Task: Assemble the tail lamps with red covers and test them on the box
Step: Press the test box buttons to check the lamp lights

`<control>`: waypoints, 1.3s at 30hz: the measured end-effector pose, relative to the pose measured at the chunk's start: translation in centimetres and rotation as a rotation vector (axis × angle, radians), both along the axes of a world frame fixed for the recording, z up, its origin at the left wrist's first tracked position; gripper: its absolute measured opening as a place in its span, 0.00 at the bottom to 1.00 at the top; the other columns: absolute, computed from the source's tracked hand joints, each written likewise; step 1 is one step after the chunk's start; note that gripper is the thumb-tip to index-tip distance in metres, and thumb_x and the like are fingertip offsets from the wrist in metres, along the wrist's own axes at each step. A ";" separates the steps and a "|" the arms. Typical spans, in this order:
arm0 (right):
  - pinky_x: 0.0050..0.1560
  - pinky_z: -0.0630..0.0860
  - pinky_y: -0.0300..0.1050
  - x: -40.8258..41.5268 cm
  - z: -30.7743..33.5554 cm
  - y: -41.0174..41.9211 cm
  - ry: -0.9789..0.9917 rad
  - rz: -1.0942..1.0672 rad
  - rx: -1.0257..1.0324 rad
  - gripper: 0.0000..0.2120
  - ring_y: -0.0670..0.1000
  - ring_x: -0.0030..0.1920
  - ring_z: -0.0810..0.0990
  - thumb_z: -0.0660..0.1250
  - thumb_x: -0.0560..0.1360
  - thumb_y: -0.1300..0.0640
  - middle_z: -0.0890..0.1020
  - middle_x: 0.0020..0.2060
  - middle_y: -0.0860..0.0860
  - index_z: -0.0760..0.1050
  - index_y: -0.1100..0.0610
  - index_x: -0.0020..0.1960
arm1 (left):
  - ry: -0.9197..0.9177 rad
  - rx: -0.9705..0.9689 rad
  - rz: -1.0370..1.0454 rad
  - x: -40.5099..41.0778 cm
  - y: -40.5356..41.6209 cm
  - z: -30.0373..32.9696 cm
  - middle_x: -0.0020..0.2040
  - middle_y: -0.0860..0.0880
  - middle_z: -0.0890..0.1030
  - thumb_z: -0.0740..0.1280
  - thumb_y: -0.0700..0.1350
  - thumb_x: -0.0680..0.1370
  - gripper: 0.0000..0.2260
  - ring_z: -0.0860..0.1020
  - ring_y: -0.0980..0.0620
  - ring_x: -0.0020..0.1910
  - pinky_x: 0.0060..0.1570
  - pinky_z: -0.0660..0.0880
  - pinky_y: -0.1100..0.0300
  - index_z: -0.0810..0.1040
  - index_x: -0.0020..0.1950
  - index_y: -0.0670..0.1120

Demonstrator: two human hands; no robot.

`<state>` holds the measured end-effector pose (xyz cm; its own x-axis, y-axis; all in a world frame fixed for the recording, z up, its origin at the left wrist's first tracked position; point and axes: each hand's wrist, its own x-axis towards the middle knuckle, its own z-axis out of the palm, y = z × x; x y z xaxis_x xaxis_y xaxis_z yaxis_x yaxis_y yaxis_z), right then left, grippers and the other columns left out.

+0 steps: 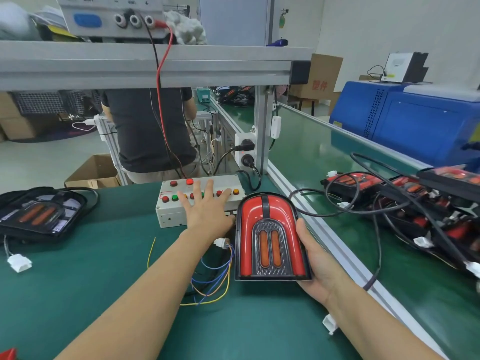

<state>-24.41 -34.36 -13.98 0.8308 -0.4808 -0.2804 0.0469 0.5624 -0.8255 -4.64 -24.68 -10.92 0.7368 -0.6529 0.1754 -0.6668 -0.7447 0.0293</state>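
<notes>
A tail lamp [268, 237] with a red arched cover and two orange strips stands tilted up on the green bench, glowing red. My right hand [315, 263] holds it from its right side and underneath, thumb along the edge. My left hand [207, 209] lies spread over the grey test box [168, 211], straight fingers pressing its row of red, green and orange buttons. Coloured wires [215, 279] and a white connector [221, 242] run from the lamp toward the box.
A lamp base without a cover [39, 214] lies at the left with its white plug [19, 263]. Several finished lamps [415, 203] and cables pile on the conveyor at the right. A person [148, 131] stands behind the bench. A power supply [111, 16] sits on the shelf above.
</notes>
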 end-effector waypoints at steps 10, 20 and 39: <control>0.49 0.81 0.53 0.2 -0.3 -0.1 -0.025 -0.025 0.017 0.30 0.59 0.55 0.83 0.65 0.70 0.36 0.83 0.56 0.60 0.79 0.57 0.61 | -0.001 -0.025 -0.020 0.0 0.4 0.1 0.78 0.46 0.47 0.61 0.44 0.75 0.31 0.42 0.40 0.76 0.68 0.38 0.33 0.55 0.75 0.63; 0.52 0.79 0.54 0.2 -0.2 -0.2 0.010 -0.055 0.009 0.31 0.60 0.55 0.83 0.67 0.68 0.35 0.83 0.56 0.60 0.80 0.57 0.60 | 0.017 0.008 -0.008 -0.4 0.5 0.6 0.78 0.46 0.47 0.60 0.42 0.76 0.31 0.41 0.40 0.76 0.69 0.38 0.33 0.55 0.75 0.62; 0.39 0.79 0.48 -1.3 1.8 -0.9 0.329 -0.156 -0.085 0.17 0.56 0.41 0.86 0.62 0.79 0.45 0.86 0.44 0.58 0.80 0.58 0.53 | 0.273 -0.211 -0.028 -3.3 4.7 1.6 0.40 0.50 0.79 0.60 0.55 0.76 0.13 0.77 0.45 0.44 0.37 0.67 0.59 0.73 0.37 0.48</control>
